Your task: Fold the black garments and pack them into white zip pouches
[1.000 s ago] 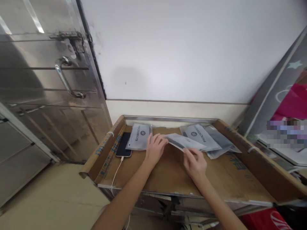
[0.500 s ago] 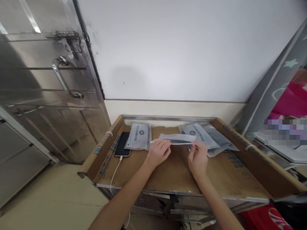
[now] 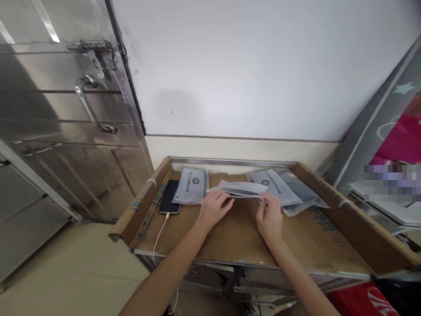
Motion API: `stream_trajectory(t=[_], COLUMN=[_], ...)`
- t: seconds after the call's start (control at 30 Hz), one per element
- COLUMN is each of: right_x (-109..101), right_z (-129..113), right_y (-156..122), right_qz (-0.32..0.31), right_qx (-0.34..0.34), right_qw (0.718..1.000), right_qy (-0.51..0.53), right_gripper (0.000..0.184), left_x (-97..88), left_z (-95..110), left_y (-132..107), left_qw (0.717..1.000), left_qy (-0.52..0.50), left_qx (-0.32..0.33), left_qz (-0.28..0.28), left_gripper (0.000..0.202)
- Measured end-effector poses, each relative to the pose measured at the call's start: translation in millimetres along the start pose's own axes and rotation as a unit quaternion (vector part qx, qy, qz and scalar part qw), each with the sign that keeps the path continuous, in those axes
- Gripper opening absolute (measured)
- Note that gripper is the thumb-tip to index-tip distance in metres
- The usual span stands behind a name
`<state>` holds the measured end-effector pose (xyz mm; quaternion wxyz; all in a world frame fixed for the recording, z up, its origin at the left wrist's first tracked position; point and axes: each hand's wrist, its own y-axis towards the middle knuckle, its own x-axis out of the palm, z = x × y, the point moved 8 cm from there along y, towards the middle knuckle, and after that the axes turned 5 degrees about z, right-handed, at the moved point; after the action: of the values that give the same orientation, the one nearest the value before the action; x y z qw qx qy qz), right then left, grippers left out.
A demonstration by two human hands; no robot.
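A frosted plastic bag (image 3: 243, 188) spans the gap between my hands, its near edge facing me and something dark showing in it. My left hand (image 3: 215, 204) is closed on the bag's left end, and my right hand (image 3: 269, 215) pinches its right end between thumb and fingers. To the left, a frosted ROCKBROS bag (image 3: 192, 186) lies flat, partly over a black phone (image 3: 169, 197). Another ROCKBROS bag (image 3: 276, 186) rests at the right, overlapping a clear bag with dark contents (image 3: 302, 195).
Cardboard (image 3: 237, 237) lines the tabletop, with raised cardboard sides at left and right. A white charging cable (image 3: 159, 235) runs from the phone over the front edge. A metal door (image 3: 66, 101) stands at left, a white wall (image 3: 230, 70) behind. Something red (image 3: 358, 300) sits below right.
Both hands keep hold of the bag's ends. Its near edge has narrowed, with less of the dark part showing, and my right hand has shifted slightly left. The view has moved a little.
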<state>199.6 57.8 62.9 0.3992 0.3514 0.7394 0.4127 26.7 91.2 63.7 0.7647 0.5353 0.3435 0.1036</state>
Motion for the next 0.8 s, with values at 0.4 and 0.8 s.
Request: stream_trajectory(t=[0.4, 0.8], right_x=[17.7, 32.9], right_z=[-27.9, 5.1], right_y=[-10.8, -7.9], right_qz=[-0.103, -0.191], right_qx=[-0.141, -0.047], right_qw=[0.984, 0.972], right_qy=[-0.012, -0.125], right_gripper=[0.022, 0.022], left_x=[43.3, -21.4], left_z=[-20.2, 16.4], left_y=[-16.4, -17.4], left_qw=[0.976, 0.997], left_qy=[-0.011, -0.063], left_qx=[-0.099, -0.046], left_qz=[-0.191, -0.024], left_gripper=[0.046, 0.027])
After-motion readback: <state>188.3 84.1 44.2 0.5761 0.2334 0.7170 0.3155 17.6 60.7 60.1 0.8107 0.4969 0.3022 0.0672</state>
